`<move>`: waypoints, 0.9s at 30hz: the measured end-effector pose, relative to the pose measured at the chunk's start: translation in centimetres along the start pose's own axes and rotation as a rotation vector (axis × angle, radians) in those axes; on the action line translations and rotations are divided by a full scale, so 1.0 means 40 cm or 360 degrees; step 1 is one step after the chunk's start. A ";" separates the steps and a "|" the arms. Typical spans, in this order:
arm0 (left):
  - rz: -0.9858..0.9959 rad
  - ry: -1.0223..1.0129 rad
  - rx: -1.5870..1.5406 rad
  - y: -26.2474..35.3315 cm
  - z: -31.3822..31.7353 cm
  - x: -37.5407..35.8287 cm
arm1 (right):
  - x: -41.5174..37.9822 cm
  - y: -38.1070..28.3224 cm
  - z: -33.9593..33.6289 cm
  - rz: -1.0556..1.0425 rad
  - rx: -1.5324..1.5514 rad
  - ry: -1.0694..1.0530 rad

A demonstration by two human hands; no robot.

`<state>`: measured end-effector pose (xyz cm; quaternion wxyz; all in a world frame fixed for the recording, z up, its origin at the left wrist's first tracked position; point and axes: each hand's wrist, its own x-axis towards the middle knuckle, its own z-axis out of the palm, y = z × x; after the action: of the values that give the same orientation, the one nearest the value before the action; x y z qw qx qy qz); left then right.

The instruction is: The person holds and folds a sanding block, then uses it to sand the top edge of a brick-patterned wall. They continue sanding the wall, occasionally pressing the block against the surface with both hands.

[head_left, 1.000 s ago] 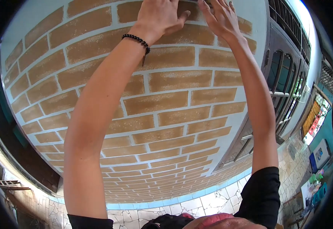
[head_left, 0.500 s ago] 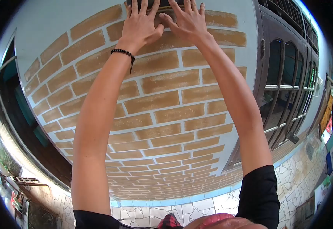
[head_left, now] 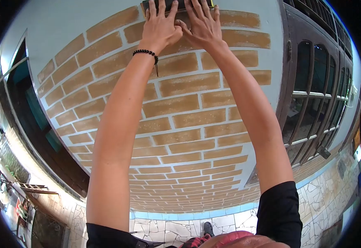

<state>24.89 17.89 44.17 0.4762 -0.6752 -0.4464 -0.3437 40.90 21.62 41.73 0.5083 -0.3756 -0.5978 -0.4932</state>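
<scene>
Both my arms reach up a wall painted with a brown brick pattern (head_left: 178, 84). At the top of the view, my left hand (head_left: 160, 27) lies with spread fingers over a dark flat object (head_left: 180, 5) against the wall. My right hand (head_left: 203, 25) presses beside it, fingers also apart, on the same object. The two thumbs nearly meet just below its lower edge. A thin yellow edge shows at the object's right end. Its upper part is cut off by the frame. A black beaded bracelet (head_left: 146, 52) circles my left wrist.
On the right stands a dark window frame (head_left: 286, 53) with glass panes and bars. A dark doorway (head_left: 44, 128) is at the left. Below, a light blue strip (head_left: 188, 216) borders the cracked-tile floor (head_left: 164, 229), where a dark shoe (head_left: 207, 228) shows.
The view has shifted, so the wall and doorway appear farther right. More of the dark object and its yellow edge now shows. Both hands remain pressed on it.
</scene>
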 end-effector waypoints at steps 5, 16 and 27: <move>0.0000 -0.0040 -0.0070 -0.006 -0.016 -0.006 | 0.020 0.002 -0.018 0.0088 0.0060 -0.0130; -0.0058 0.0132 -0.0165 0.017 0.025 -0.027 | 0.011 -0.021 -0.081 0.0115 0.0058 -0.0274; -0.0084 0.0112 -0.0308 0.000 0.002 -0.017 | 0.041 -0.030 -0.075 0.0155 0.0058 -0.0257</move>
<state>24.66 17.76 43.55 0.4149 -0.6935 -0.4116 -0.4213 40.13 18.32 43.07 0.4886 -0.4335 -0.6266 -0.4251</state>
